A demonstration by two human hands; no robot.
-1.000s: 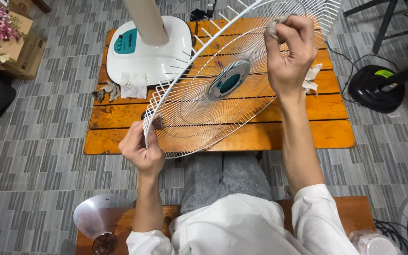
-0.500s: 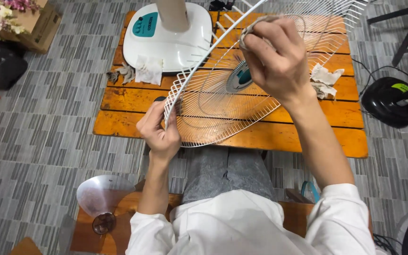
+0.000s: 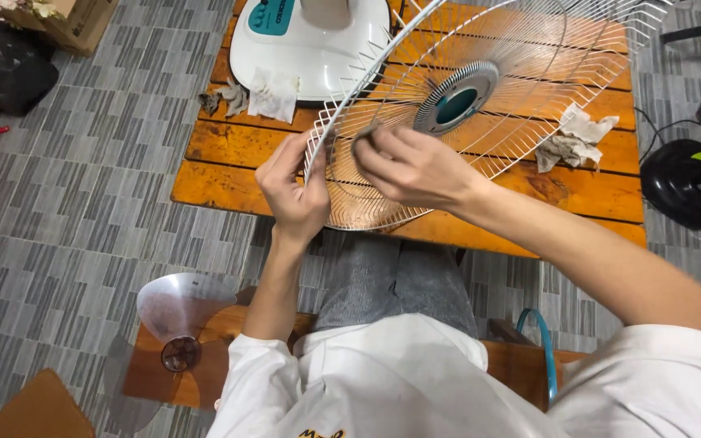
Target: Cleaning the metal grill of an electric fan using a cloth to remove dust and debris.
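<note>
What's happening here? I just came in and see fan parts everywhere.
A seated person holds a white wire fan guard tilted over an orange wooden table. The left hand grips its rim, and the right hand presses a small cloth against the wires. The fan base stands on the table, crumpled wipes lie nearby, and the clear blade rests on a stool.

White wire fan grille (image 3: 480, 105) over orange slatted wooden table (image 3: 229, 174); white fan base (image 3: 285, 49) behind-left; crumpled tissue (image 3: 574, 138) right.
</note>
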